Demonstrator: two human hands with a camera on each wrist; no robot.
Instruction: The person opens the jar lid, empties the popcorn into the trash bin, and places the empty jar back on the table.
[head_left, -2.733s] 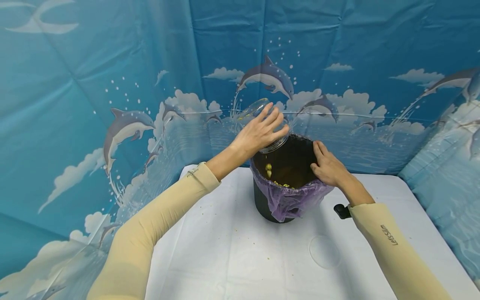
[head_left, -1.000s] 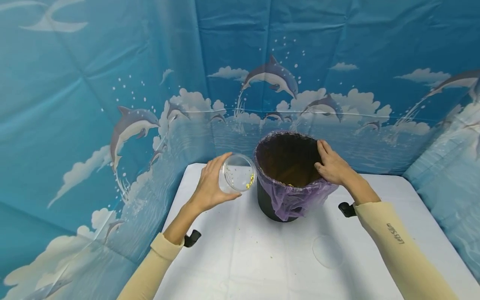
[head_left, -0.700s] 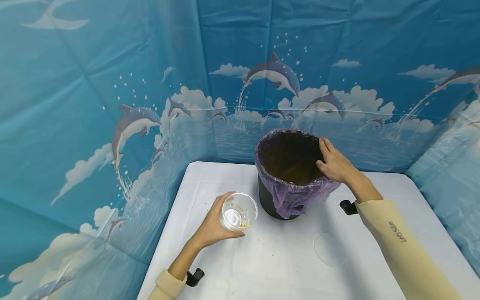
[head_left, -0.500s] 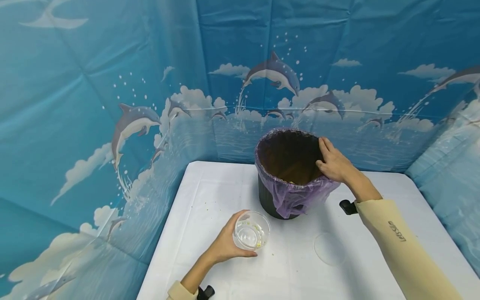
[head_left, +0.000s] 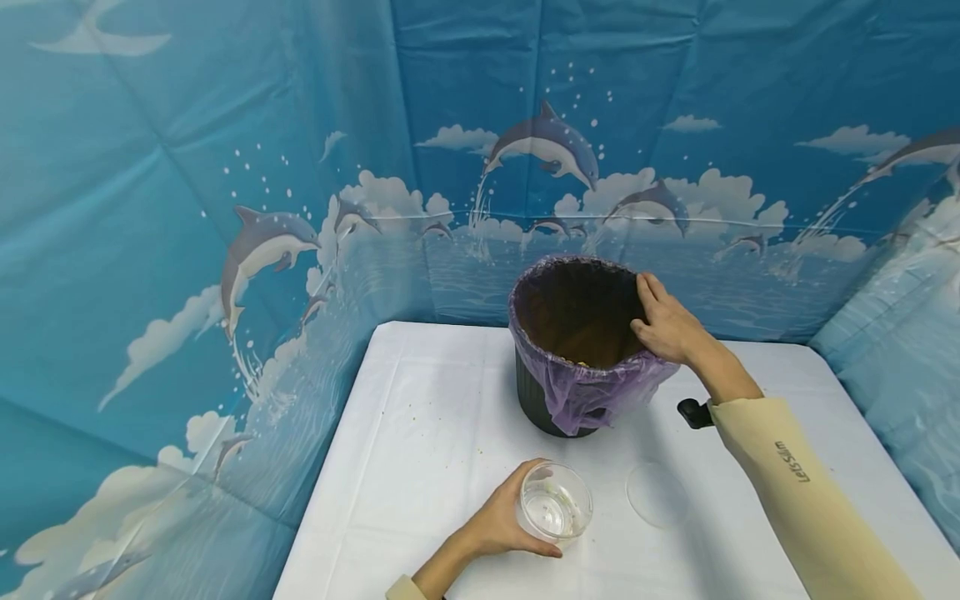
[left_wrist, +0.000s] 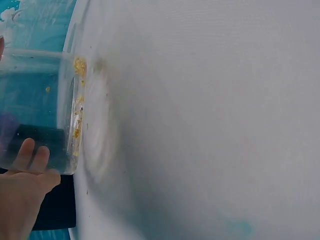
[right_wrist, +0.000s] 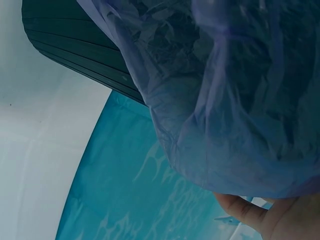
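My left hand (head_left: pixel 501 518) grips a clear plastic jar (head_left: pixel 557 504) from its left side, over the front of the white table. The jar's mouth faces up and is uncovered. A few yellow crumbs (left_wrist: pixel 79 67) cling along its bottom edge in the left wrist view, where that bottom is close over the cloth. At the back, my right hand (head_left: pixel 667 325) holds the right rim of a dark trash bin (head_left: pixel 534 402), thumb inside over its purple bag liner (head_left: pixel 581 396). The bin leans slightly, and yellow bits show low inside it.
A clear round lid (head_left: pixel 657 496) lies flat on the white table (head_left: pixel 420 492), right of the jar. Small yellow crumbs are scattered on the cloth left of the bin. Behind and beside the table hangs a blue dolphin-print curtain (head_left: pixel 465 275).
Earlier the left hand tipped the jar over the bin and yellow pieces fell in. The jar has since turned upright and come down, toward me and to the right. The right hand stays on the rim.
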